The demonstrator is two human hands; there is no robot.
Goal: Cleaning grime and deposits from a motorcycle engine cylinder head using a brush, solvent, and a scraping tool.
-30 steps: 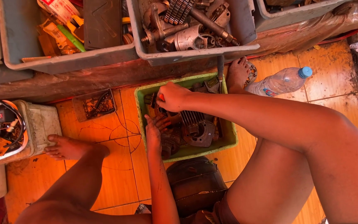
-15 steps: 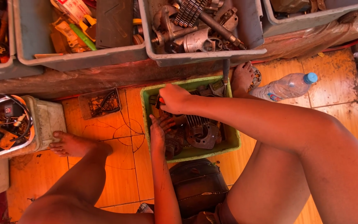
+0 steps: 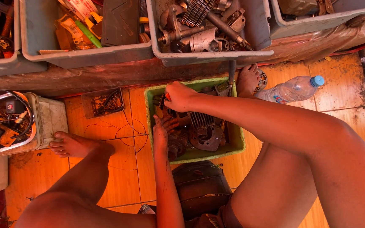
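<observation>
Both hands barely shift since earlier: right hand (image 3: 178,96) stays clenched on a red-handled tool (image 3: 166,98) over the green tray (image 3: 238,139); left hand (image 3: 162,130) grips a greasy engine part (image 3: 178,126).

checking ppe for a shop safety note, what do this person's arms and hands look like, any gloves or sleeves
No gloves and no sleeves: both forearms are bare to as far as the view shows. The left hand and right hand wear no rings, watch or bands that I can see. Dark grease smudges streak the left forearm. Feet are bare too.
</observation>
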